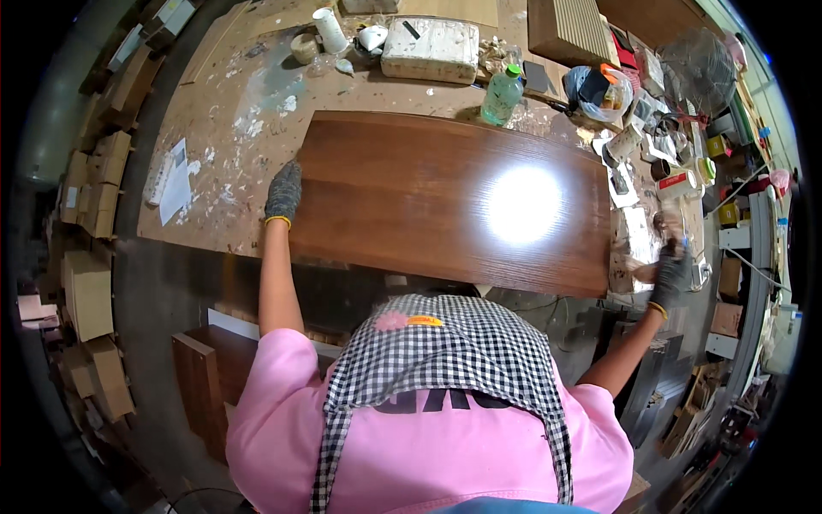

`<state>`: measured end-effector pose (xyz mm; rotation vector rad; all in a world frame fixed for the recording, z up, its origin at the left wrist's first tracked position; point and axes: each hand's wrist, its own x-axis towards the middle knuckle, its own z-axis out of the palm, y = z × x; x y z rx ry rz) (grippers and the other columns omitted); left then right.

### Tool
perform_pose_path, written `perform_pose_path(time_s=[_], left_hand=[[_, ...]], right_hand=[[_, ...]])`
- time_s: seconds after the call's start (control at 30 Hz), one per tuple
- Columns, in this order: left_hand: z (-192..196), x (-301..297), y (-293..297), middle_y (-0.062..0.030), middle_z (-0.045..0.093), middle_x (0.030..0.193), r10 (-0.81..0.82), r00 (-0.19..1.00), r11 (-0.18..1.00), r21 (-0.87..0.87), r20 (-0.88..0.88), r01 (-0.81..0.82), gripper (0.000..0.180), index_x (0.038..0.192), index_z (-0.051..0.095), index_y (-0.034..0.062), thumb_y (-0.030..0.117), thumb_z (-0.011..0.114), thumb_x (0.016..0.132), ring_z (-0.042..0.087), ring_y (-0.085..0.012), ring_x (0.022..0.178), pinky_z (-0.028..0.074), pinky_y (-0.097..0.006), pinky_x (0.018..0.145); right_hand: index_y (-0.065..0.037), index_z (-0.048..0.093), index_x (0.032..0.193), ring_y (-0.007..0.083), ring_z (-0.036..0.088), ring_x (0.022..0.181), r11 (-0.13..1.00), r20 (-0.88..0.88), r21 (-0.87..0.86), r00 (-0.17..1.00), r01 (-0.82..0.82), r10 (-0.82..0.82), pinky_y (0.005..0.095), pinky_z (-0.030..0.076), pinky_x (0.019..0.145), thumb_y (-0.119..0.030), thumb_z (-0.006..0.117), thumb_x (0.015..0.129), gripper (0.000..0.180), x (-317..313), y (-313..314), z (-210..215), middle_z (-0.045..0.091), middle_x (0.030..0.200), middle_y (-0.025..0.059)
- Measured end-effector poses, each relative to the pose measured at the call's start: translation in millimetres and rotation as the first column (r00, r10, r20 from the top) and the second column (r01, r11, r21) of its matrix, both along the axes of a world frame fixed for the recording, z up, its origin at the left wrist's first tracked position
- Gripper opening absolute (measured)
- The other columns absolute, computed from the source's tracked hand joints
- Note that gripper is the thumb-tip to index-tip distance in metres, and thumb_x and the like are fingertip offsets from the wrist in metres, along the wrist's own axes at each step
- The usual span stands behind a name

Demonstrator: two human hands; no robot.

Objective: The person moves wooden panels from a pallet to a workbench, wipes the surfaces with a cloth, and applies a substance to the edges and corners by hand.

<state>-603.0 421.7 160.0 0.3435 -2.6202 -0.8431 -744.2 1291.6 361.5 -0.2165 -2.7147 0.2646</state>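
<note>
A dark brown wooden panel [394,188] with a glossy grain lies across the worktable, a bright glare on its right half. At its left edge, my left hand [283,192], in a grey knit glove with a yellow cuff, is closed against the panel's side. My right hand [673,272], gloved the same way, is off the panel's right end, over the cluttered side of the table. Motion smears its fingers and a brownish shape by them, so I cannot make out whether it holds anything.
A green-capped bottle [503,96] stands behind the panel, near a stained white block [430,51] and a white cup [330,31]. Jars, a plastic bag [599,92] and a fan [698,70] crowd the right. A paper sheet [176,184] lies left.
</note>
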Motion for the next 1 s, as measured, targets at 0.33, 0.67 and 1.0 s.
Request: perform_pose_path(time_s=[0.33,0.67,1.0], left_hand=[[74,28,87,-0.0241,0.067,0.111,0.383,0.904,0.885,-0.355,0.189,-0.301,0.044,0.116,0.070,0.0058,0.041,0.047,0.100,0.063,-0.0402,0.105,0.049,-0.049,0.090],[67,57,94,-0.0250,0.063,0.122,0.485,0.872,0.861,-0.211,0.065,-0.463,0.048,0.120,0.064,-0.0019,0.036,0.040,0.104,0.058,-0.0414,0.113,0.045,-0.048,0.099],[80,55,105,-0.0217,0.051,0.140,0.546,0.741,0.786,-0.066,-0.392,-0.614,0.050,0.138,0.049,-0.0006,0.035,0.037,0.106,0.049,-0.0360,0.128,0.039,-0.045,0.108]], right_hand=[[-0.010,0.053,0.138,0.0382,0.048,0.127,0.877,0.155,0.301,0.926,-0.375,0.343,0.0484,0.037,0.107,-0.034,0.047,0.100,0.046,-43,-170,-20,0.053,0.138,0.0207],[-0.007,0.067,0.114,0.0370,0.052,0.114,0.489,0.057,-0.161,0.486,-0.857,0.872,0.0465,0.043,0.096,-0.052,0.058,0.089,0.052,-4,-633,-47,0.059,0.120,0.0210],[-0.019,0.066,0.114,0.0333,0.061,0.106,0.096,-0.212,-0.235,0.147,-0.967,0.966,0.0473,0.048,0.089,-0.028,0.064,0.085,0.030,33,-626,-61,0.060,0.120,0.0098]])
